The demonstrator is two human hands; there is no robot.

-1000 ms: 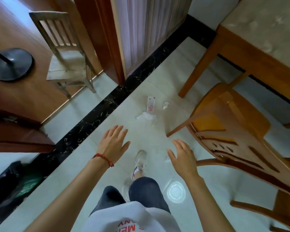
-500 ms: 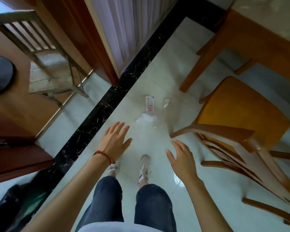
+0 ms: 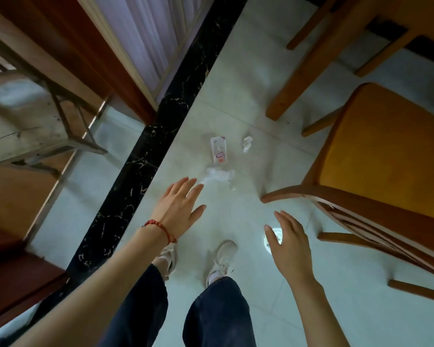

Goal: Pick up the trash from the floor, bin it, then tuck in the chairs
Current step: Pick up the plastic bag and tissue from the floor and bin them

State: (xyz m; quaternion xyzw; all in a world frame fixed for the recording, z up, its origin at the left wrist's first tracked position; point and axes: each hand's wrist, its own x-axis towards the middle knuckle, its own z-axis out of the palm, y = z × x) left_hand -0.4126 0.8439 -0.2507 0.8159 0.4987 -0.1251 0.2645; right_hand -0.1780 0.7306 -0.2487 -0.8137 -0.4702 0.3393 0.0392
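3 pieces of trash are lying on the pale glossy tiled floor (image 3: pixel 236 78), between the black marble threshold strip (image 3: pixel 161 136) and the orange-seated wooden chair (image 3: pixel 386 151): a small white rectangular carton with a pink and orange label (image 3: pixel 219 153), a small crumpled white paper ball (image 3: pixel 247 144) just to its right, and a larger loose wad of white tissue (image 3: pixel 219 175) lying just below the carton.

The left hand with a red bead bracelet at the wrist (image 3: pixel 178 209) is hovering with fingers spread and straight, holding nothing, its fingertips appearing close to the tissue wad, though contact cannot be told. The right hand (image 3: pixel 290 245) is also hanging empty, with fingers relaxed and extended, over the bare floor beside the chair's backrest.

All 3 pieces are looking very light. The tissue and the paper ball are likely soft and crushable, so pinching or scooping them anywhere should be working, though loose shreds may be trailing off the wad. The carton is probably thin card, stiffer but easy to dent; taking it across its 2 long sides seems the safest hold.

The carton is carrying printed marks in pink and orange, but the writing is too small and blurred for reading; no brand can be made out.

The chair is standing pulled out from the wooden table leg (image 3: pixel 308 68), waiting for tucking in.
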